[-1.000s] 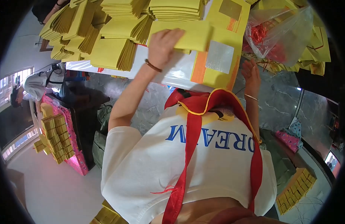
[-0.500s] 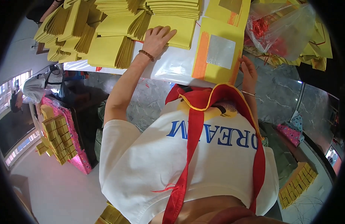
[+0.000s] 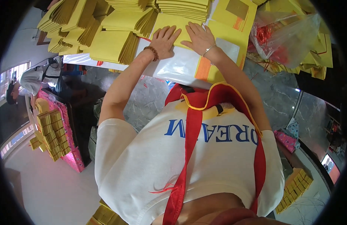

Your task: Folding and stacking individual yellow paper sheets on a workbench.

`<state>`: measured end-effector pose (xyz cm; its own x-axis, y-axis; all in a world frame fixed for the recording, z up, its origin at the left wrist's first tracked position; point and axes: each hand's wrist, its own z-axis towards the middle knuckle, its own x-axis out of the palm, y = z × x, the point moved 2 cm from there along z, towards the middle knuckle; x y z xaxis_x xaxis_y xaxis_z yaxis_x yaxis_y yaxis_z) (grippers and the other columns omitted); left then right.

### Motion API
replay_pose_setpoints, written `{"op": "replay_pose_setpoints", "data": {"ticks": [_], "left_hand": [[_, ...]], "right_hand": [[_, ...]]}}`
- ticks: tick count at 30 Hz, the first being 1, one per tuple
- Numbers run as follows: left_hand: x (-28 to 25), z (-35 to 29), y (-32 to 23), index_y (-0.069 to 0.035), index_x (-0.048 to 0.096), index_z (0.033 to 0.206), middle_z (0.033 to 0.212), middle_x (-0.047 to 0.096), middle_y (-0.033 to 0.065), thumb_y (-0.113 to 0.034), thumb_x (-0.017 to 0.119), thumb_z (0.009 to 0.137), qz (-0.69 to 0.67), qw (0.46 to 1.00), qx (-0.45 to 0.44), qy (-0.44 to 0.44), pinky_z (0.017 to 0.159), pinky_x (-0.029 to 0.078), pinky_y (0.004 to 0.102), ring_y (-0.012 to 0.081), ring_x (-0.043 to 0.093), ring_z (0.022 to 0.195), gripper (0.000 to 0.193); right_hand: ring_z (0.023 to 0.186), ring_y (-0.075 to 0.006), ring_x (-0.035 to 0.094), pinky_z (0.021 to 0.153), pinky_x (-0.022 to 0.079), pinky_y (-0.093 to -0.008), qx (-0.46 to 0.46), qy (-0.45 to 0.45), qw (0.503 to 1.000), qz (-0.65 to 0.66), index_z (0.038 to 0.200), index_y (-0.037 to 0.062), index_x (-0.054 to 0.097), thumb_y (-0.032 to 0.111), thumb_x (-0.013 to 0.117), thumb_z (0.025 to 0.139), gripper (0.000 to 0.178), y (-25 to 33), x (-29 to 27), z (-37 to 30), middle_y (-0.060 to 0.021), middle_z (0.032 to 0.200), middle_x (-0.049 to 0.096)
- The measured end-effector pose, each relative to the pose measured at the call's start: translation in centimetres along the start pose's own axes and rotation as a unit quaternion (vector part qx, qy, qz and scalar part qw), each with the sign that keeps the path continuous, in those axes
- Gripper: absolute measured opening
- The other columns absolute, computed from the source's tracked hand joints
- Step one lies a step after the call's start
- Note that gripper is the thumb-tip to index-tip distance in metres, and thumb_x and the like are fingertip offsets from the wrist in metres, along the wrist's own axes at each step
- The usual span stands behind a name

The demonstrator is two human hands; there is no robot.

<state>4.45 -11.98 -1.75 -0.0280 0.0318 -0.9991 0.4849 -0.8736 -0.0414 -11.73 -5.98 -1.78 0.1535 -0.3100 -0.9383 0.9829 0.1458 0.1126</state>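
Both of my hands lie on a folded yellow paper [image 3: 176, 21] at the table's near side. My left hand [image 3: 165, 40], with a brown bead bracelet, is flat with fingers spread on the paper's lower left part. Beside it, my right hand [image 3: 201, 37], wearing a silver bangle, rests flat on the paper's right part, fingers stretched out. Under my right wrist and forearm lies a larger yellow sheet [image 3: 239, 32] with an orange band and a silver patch [image 3: 230, 45]. My right arm hides part of it.
Stacks of folded yellow paper [image 3: 111, 47] cover the table's left and far side. A clear plastic bag [image 3: 290, 33] with red material sits at the right among more yellow paper. Another person [image 3: 36, 80] is at the left, near a pink-covered table [image 3: 76, 159] bearing yellow bundles.
My right hand has moved from the right edge of the orange-banded sheet up and left onto the folded paper. My left hand has shifted slightly and stays on the paper.
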Motion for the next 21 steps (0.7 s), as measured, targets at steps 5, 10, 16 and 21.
{"op": "replay_pose_setpoints", "data": {"ticks": [5,10,16,21], "left_hand": [[0.4,-0.4,0.4,-0.014,0.022,0.137,0.139,0.024,0.0123,-0.021,0.055,0.067,-0.026,1.000,-0.008,0.008,0.104,0.017,0.0468,0.0309,0.022,0.128,0.078],[-1.2,0.1,0.6,-0.018,0.025,0.137,0.139,0.026,0.0118,-0.020,0.059,0.064,-0.073,0.997,-0.007,0.019,0.102,0.020,0.0474,0.0319,0.024,0.127,0.081],[-2.9,0.1,-0.1,-0.021,0.030,0.135,0.138,0.028,0.0130,-0.020,0.060,0.064,-0.076,0.997,0.028,-0.012,0.101,0.021,0.0485,0.0334,0.025,0.126,0.077],[-5.4,0.1,-6.6,-0.009,0.052,0.116,0.111,0.051,0.0163,-0.013,0.059,0.070,-0.252,0.955,0.106,-0.116,0.085,0.039,0.0413,0.0340,0.048,0.099,0.047]], "right_hand": [[0.114,-0.0220,0.044,0.096,0.031,-0.0383,-0.008,0.037,0.999,0.027,0.117,0.0060,0.051,0.049,0.053,0.078,0.058,-0.6,0.5,0.2,-0.0088,0.125,0.047],[0.105,-0.0284,0.051,0.090,0.040,-0.0329,0.086,0.020,0.914,0.395,0.114,0.0045,0.054,0.034,0.055,0.082,0.044,-3.9,-2.7,-0.4,-0.0137,0.116,0.054],[0.099,-0.0263,0.055,0.086,0.042,-0.0323,0.196,-0.102,0.893,0.391,0.109,0.0056,0.057,0.017,0.059,0.080,0.031,-7.6,-7.6,-10.1,-0.0121,0.110,0.057],[0.099,-0.0260,0.055,0.086,0.041,-0.0327,0.265,-0.166,0.886,0.343,0.102,0.0076,0.060,0.015,0.061,0.078,0.025,-7.5,-8.0,-17.2,-0.0089,0.106,0.060]]}}
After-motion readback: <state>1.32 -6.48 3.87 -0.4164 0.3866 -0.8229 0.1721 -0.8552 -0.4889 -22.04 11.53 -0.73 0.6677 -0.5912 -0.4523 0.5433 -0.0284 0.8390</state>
